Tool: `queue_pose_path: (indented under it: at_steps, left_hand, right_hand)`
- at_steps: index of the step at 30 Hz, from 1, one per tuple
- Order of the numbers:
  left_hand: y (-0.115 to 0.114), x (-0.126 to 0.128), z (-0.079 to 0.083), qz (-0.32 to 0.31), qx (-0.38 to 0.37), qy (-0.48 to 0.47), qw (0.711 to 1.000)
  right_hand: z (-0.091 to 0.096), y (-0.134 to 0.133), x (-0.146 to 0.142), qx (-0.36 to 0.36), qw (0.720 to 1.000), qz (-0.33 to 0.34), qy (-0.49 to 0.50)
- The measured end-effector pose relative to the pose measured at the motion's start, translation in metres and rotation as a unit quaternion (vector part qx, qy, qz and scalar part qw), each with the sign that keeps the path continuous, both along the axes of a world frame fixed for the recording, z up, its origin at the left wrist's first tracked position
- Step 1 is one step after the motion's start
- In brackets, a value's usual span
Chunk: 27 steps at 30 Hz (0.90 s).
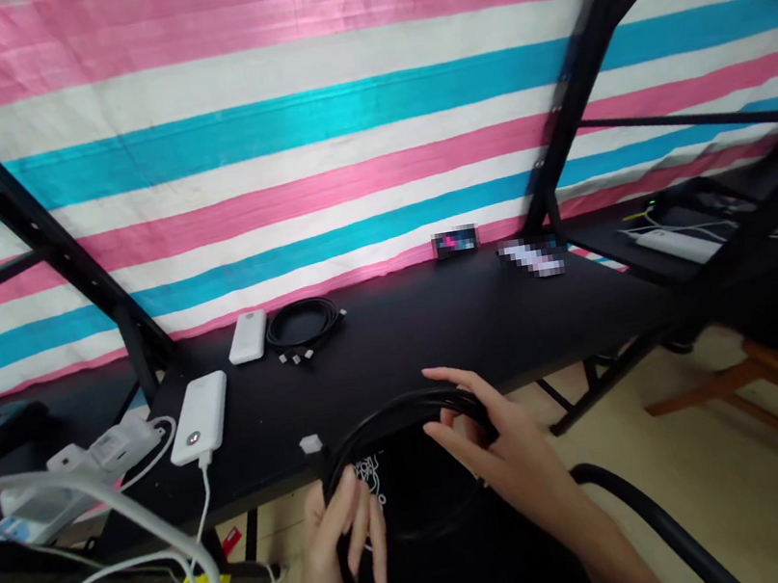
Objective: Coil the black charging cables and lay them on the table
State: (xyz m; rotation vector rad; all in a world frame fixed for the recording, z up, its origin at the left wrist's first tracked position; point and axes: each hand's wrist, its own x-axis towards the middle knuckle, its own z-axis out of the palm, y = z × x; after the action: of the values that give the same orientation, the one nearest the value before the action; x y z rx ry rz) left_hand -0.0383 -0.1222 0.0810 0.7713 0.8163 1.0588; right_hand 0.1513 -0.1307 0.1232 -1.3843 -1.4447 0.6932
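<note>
A coiled black cable (393,416) is held in a loop in front of my body, just below the black table's front edge (517,365). My left hand (343,542) grips the left side of the coil, fingers wrapped round it; a white plug end (310,443) sticks up just above that hand. My right hand (501,455) pinches the top right of the loop with thumb and fingers. Below the coil lies my dark shirt with a white print.
On the table lie a white power bank (200,415) with a white cable plugged in, a second white power bank (248,336), and another coiled black cable (302,325). A white power strip (85,463) sits at left. Black frame bars and a striped tarp stand behind. A black chair arm (648,511) curves at right.
</note>
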Motion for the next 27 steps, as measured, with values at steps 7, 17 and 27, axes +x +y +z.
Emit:
queue_pose_path:
  at_steps: [7,17,27]
  left_hand:
    - [-0.003,0.011,0.000,0.125,-0.023,-0.014,0.992]
    - [-0.001,0.005,-0.007,-0.032,0.020,-0.121,0.992]
    - [0.029,-0.008,-0.055,0.110,0.037,0.089,0.989]
  right_hand:
    - [-0.012,-0.001,-0.016,-0.011,0.969,-0.044,0.243]
    - [-0.026,0.001,-0.009,-0.016,0.929,-0.097,0.358]
    - [-0.028,-0.010,0.012,0.113,0.923,-0.176,0.322]
